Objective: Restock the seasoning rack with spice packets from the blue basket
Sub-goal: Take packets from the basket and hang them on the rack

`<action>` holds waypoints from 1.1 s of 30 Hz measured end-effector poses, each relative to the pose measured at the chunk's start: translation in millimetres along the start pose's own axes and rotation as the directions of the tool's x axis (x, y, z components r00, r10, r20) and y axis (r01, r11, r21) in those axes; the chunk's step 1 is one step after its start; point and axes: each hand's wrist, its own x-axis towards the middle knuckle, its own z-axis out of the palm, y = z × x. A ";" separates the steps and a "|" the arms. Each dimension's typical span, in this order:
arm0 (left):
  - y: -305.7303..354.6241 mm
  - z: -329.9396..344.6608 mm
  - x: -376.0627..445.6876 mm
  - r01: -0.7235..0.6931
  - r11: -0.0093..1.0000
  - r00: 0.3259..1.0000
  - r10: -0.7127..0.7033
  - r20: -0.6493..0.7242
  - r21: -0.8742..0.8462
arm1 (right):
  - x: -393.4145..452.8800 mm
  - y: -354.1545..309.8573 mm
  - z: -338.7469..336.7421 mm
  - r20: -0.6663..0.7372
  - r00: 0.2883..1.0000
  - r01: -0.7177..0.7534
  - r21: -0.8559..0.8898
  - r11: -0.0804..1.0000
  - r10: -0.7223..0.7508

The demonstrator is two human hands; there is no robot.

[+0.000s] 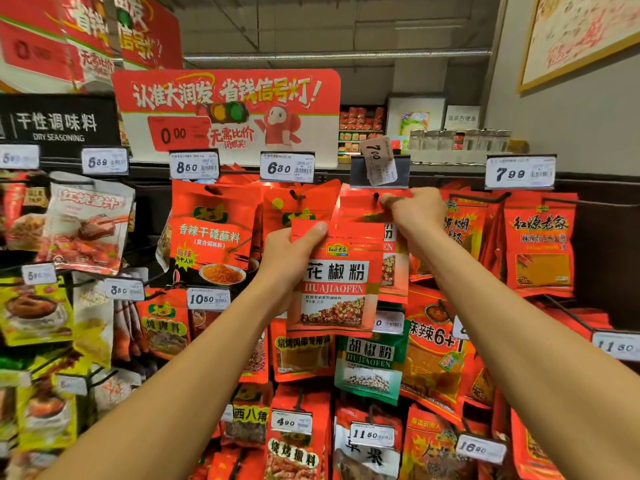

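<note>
Gripping-wise: a huajiaofen packet point(335, 278) is held by the left hand point(289, 261), while hung packets' tops point(360, 206) are pinched by the right hand point(414, 211).

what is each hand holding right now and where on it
Left hand grips the red packet by its top left corner. Right hand pinches a hanging packet's top at the hook.

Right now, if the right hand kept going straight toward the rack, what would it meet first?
Probably the hook it is reaching for: the right hand pinches a red packet's top edge right there, with more hanging packets behind. Depth is unclear.
</note>
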 end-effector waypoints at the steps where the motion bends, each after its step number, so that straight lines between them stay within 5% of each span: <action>1: 0.5 0.6 1.0 -0.007 1.000 1.000 0.007 -0.004 0.003 | 4.8 3.3 2.9 -0.015 1.000 0.025 -0.073 0.997 -0.026; 6: 2.0 5.6 9.3 -0.033 0.998 0.999 0.031 0.034 0.046 | 29.2 6.8 13.4 -0.016 1.000 -0.001 -0.324 0.946 -0.005; 11: 6.0 18.3 22.0 -0.031 0.999 0.999 0.029 0.044 0.040 | 37.2 9.7 13.2 0.002 1.000 0.003 -0.373 0.928 -0.003; 13: 6.2 29.5 26.8 -0.025 1.000 0.999 0.024 0.049 0.012 | 29.0 20.4 1.9 -0.057 0.993 0.088 -0.242 0.966 -0.105; 16: 8.9 49.4 34.7 -0.015 1.000 0.996 0.017 0.084 -0.026 | 9.3 33.7 -18.6 -0.133 0.973 0.215 0.238 0.947 -0.187; 19: 15.4 65.2 46.7 -0.020 1.000 0.998 0.020 0.060 0.000 | -4.8 33.8 -29.9 0.175 0.974 0.012 0.604 0.797 -0.147; 22: 23.2 73.7 55.2 0.007 1.000 0.999 -0.007 0.039 0.001 | -8.2 26.8 -32.9 0.310 0.930 -0.030 0.601 0.799 -0.198; 25: 25.4 74.3 55.9 0.027 1.000 0.999 -0.027 0.020 0.002 | -10.0 22.9 -27.9 0.238 0.945 0.087 0.483 0.871 -0.226; 33: 19.5 74.2 60.1 0.015 0.999 1.000 -0.014 -0.027 0.028 | -4.4 36.7 -17.1 0.162 0.969 0.116 0.373 0.920 -0.187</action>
